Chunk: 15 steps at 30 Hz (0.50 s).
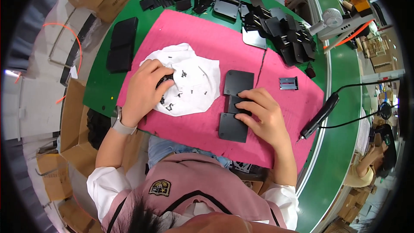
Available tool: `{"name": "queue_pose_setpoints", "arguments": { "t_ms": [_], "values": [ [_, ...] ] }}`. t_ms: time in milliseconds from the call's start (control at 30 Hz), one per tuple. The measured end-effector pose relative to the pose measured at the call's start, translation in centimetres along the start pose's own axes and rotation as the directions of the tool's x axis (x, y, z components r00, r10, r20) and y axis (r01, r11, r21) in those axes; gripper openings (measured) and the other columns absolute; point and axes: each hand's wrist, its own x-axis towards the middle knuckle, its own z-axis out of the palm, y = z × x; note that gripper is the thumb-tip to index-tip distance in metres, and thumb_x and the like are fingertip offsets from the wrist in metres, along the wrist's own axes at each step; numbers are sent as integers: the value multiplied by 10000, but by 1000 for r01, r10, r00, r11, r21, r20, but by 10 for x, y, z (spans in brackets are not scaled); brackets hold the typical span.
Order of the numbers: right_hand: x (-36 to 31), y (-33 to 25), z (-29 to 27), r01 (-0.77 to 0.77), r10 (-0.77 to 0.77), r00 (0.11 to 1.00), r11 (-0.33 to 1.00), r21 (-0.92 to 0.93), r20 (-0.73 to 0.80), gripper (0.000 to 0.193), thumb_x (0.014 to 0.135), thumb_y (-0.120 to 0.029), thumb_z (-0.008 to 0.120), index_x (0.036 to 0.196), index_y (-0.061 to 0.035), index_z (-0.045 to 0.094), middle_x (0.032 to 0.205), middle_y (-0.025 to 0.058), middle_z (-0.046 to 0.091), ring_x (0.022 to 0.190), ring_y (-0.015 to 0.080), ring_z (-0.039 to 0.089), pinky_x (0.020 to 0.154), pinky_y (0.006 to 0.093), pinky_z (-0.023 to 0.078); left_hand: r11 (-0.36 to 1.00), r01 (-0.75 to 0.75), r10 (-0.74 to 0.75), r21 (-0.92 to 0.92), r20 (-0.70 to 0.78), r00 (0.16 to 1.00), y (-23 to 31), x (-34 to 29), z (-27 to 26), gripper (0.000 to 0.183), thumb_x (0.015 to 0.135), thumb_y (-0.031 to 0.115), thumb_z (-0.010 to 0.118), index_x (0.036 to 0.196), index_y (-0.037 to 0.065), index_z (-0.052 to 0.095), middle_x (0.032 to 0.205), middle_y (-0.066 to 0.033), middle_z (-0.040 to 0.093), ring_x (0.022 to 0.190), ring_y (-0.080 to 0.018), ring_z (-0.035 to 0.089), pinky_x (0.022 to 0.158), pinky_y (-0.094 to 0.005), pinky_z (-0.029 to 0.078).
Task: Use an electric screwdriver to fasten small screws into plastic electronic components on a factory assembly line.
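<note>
A white cloth (pixel 196 70) lies on the pink mat, strewn with several tiny black parts (pixel 184 73) that look like screws or clips. Over its left side my left hand (pixel 148 88) is curled, thumb and fingers closing around a clump of these parts. To the right, a black three-section piece (pixel 233 127), two flat plates joined by a narrower middle, lies on the mat. My right hand (pixel 263 114) grips its middle section from the right, fingertips on top. The underside of the piece is hidden.
The pink mat (pixel 194 30) covers part of a green table (pixel 97 90). Black parts (pixel 293 39) are heaped at the back. A corded electric screwdriver (pixel 321 114) lies right, near a small grey metal piece (pixel 288 83). A long black piece (pixel 122 45) sits left; an open cardboard box (pixel 73 125) stands below.
</note>
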Motion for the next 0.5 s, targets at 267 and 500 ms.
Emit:
{"name": "queue_pose_setpoints", "arguments": {
  "t_ms": [267, 500],
  "values": [
    [-6, -11, -16, -107, 106, 994, 994, -39, -31, 253, 670, -85, 730, 907, -44, 650, 1014, 103, 614, 921, 289, 594, 749, 367, 508, 999, 43, -43, -14, -36, 998, -2, 2, 4, 112, 720, 75, 684, 758, 10, 600, 768, -96, 543, 756, -279, 556, 644, -353, 432],
    [-66, 32, -74, -720, 253, 684, 384, -578, -684, 355, 773, -273, 689, 1031, -39, 618, 832, 117, 625, 790, 295, 622, 668, 386, 506, 987, 127, -137, -101, -95, 986, 0, 3, 1, 107, 749, 69, 684, 759, -18, 622, 733, -101, 564, 653, -264, 573, 593, -328, 442]
  ]
}}
